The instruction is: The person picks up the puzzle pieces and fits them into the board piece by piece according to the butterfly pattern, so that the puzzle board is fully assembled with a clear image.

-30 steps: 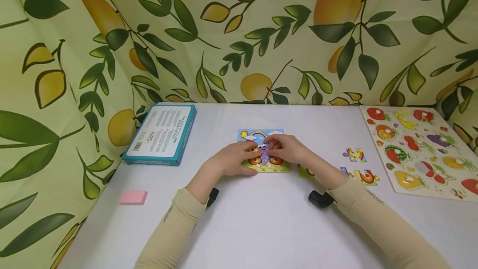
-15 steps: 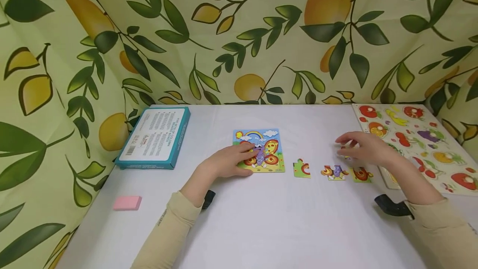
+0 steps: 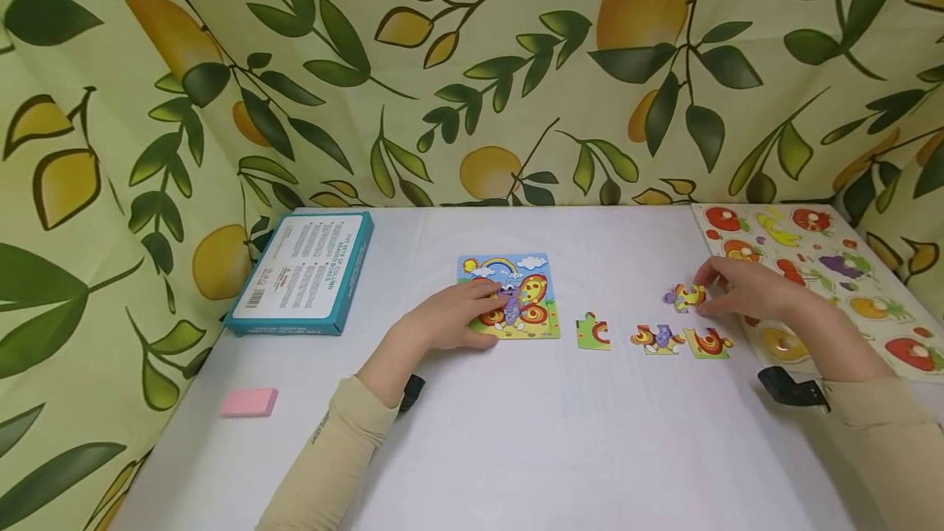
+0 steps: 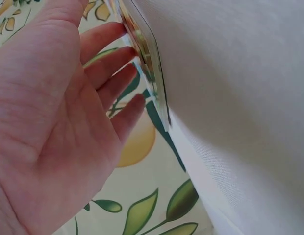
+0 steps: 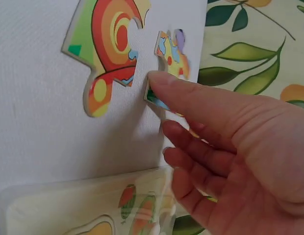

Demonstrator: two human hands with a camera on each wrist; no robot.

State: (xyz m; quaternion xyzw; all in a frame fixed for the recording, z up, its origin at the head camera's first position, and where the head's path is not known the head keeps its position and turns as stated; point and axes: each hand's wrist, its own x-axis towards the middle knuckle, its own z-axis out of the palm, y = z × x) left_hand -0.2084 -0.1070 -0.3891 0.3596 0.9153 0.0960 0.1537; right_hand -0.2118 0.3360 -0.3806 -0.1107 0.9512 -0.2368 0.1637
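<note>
My left hand rests its fingers on the left part of a square butterfly puzzle lying on the table. Part of the picture is covered by those fingers. In the left wrist view, the relaxed fingers of that hand touch the puzzle's face, seen edge-on. At the right, my right hand pinches a yellow and purple jigsaw piece by its right edge. The right wrist view shows the thumb on this jigsaw piece, and a red and orange wing piece lying nearby.
Between the hands lie a green corner piece, a purple-bodied piece and the wing piece. A fruit peg board sits at the right, partly beneath the right forearm. At the left are a teal box and a pink block.
My right hand has left the butterfly puzzle, moved right to the loose pieces and taken hold of the yellow and purple one. The left hand stays on the puzzle.
</note>
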